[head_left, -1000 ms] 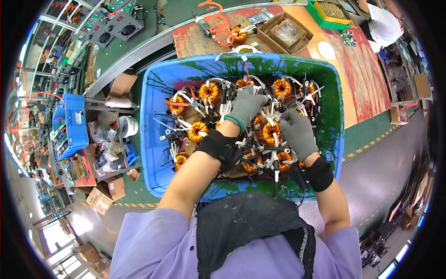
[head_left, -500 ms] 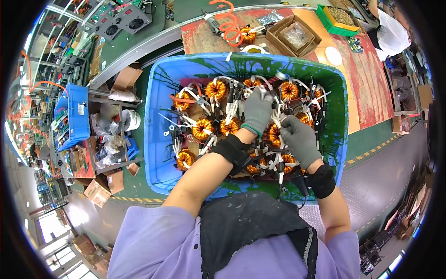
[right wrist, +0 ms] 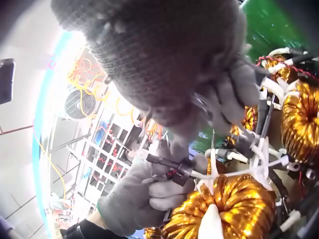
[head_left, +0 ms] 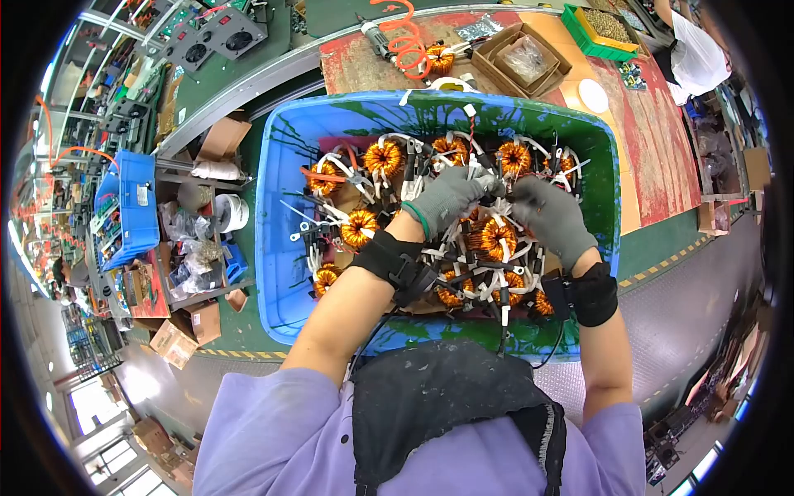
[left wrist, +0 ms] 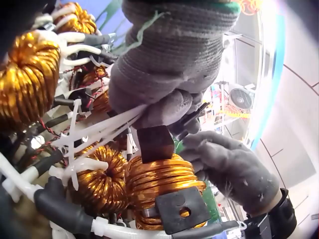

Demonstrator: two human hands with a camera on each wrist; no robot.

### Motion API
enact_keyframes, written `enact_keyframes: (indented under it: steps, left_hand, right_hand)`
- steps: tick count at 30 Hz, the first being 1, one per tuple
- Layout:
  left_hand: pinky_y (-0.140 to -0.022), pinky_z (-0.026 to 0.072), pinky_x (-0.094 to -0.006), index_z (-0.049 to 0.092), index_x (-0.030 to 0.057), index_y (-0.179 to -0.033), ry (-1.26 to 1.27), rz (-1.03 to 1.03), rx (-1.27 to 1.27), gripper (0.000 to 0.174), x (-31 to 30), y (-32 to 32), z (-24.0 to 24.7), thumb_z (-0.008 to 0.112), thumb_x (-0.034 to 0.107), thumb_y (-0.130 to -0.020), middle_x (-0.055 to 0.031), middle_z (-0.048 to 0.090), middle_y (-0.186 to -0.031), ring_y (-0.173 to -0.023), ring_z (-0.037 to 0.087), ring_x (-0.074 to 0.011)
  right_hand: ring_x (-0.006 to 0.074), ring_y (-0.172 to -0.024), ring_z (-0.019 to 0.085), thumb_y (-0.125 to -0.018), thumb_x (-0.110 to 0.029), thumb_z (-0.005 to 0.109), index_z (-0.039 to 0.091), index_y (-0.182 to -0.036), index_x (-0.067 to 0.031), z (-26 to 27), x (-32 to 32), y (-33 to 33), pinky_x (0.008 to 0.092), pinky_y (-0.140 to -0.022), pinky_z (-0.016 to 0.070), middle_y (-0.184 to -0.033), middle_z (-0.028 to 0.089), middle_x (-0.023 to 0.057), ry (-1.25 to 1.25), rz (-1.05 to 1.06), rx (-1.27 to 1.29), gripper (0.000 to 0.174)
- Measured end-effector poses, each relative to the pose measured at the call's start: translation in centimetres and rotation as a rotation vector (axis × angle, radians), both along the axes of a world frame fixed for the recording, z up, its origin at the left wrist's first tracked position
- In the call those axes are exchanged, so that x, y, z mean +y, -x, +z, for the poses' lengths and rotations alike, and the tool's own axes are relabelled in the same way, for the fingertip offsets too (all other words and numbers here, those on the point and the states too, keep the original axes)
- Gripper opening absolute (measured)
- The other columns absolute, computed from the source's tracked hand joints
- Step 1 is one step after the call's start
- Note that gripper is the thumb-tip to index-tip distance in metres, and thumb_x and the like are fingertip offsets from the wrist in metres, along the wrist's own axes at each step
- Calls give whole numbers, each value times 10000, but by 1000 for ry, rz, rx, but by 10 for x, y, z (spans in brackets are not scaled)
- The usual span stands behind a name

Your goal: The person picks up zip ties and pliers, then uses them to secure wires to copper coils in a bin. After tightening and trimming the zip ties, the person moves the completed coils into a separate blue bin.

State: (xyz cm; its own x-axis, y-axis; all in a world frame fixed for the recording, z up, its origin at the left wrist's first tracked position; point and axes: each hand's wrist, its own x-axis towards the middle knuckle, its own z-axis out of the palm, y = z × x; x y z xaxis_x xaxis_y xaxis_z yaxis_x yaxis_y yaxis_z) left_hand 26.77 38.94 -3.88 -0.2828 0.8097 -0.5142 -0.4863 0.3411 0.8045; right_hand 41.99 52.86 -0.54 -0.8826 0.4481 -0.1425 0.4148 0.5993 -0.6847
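Copper-wound ring coils [head_left: 383,157] with white and black leads lie in the blue tub [head_left: 275,207]. My gloved left hand [head_left: 447,201] grips a bundle of thin white ties [left wrist: 107,127] above a coil [left wrist: 162,177] fitted with black blocks. In the right wrist view, a black-sleeved lead [right wrist: 164,162] passes by that hand's fingers [right wrist: 167,191]. My gloved right hand [head_left: 556,217] is close beside it, fingers bent around a small shiny metal piece [right wrist: 202,107], mostly hidden by the glove.
Behind the tub, a workbench [head_left: 351,70] bears a power driver [head_left: 376,37], a cardboard tray [head_left: 550,74] and a green-yellow bin [head_left: 591,41]. A shelf with a blue crate [head_left: 136,194] stands at the left. Another person's white garment [head_left: 699,58] shows at the upper right.
My left hand has swung slightly down, its fingertips shifting right. My right hand has moved up towards them. A white tag on a red wire now sticks up behind the hands.
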Motion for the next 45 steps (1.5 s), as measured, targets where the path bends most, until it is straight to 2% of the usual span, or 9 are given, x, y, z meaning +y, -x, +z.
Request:
enact_keyframes:
  steps: [2, 4, 5, 7, 12, 18, 24, 38, 45]
  left_hand:
    - [-416, 328, -240, 626, 69, -914, 21, 16, -36, 147, -1, 2, -22, 572, 205, -924, 11, 508, -628, -493, 435, -71]
    - [-420, 364, -278, 609, 44, -908, -272, -87, 1444, 143, 0, 6, -86, 567, 180, -913, -24, 525, -654, -501, 468, -110]
    - [-420, 364, -278, 609, 44, -908, -271, -85, 1442, 143, 3, 5, -75, 567, 180, -913, -24, 525, -654, -501, 468, -110]
    - [-609, 426, -283, 653, 31, -975, 296, 105, 291, 226, 12, -2, -17, 553, 230, -934, -39, 639, -777, -713, 573, -130]
    - [-407, 309, -222, 639, 64, -1009, 66, -29, 13, 168, 1, 2, 14, 529, 177, -953, 37, 521, -644, -461, 365, -33]
    - [-399, 286, -201, 627, 69, -973, 22, -6, -28, 127, 0, 0, 8, 542, 158, -943, 36, 541, -657, -460, 353, -30]
    - [-429, 281, -194, 616, 75, -932, -37, -18, 38, 98, 6, -4, -5, 558, 153, -934, 38, 556, -674, -488, 362, -28]
    - [-432, 279, -211, 628, 80, -918, -7, -42, 66, 156, 2, -3, -5, 585, 230, -930, 66, 456, -611, -492, 364, -39]
    - [-432, 321, -197, 572, 53, -974, -73, -11, -23, 156, 3, -3, 5, 599, 200, -930, 35, 503, -682, -492, 387, -43]
  right_hand:
    - [302, -916, 640, -801, -148, 621, 642, -1060, -101, 1, -2, -10, 394, -808, 502, -986, 665, 126, -63, 168, -263, 264]
    - [314, -901, 637, -805, -140, 606, 645, -1063, -106, -12, -11, -14, 396, -806, 501, -962, 664, 132, -123, 173, -291, 263]
    - [327, -886, 634, -810, -133, 591, 649, -1066, -110, -20, -15, -17, 397, -805, 500, -937, 663, 137, -181, 176, -316, 264]
    - [343, -865, 627, -820, -143, 566, 653, -1015, -113, -30, -19, -24, 403, -790, 501, -906, 662, 142, -199, 145, -226, 215]
    - [340, -855, 633, -852, -155, 527, 613, -956, -106, -22, -15, -17, 409, -757, 499, -880, 667, 134, -26, -31, -274, 144]
    - [277, -791, 646, -885, -159, 547, 615, -1033, -110, -40, -2, -26, 347, -750, 505, -893, 672, 123, 184, 50, -244, 170]
    - [106, -884, 593, -858, 54, 552, 641, -1000, 0, -24, 8, 5, 253, -789, 475, -942, 648, 21, 559, -198, 403, 176]
    - [108, -839, 614, -854, 67, 574, 630, -1004, 13, -17, -1, 22, 240, -748, 497, -893, 651, 46, 721, -96, 298, 169]
    - [186, -838, 628, -813, 24, 631, 638, -943, -27, -20, -5, 22, 300, -737, 490, -904, 646, 72, 372, -17, 202, 140]
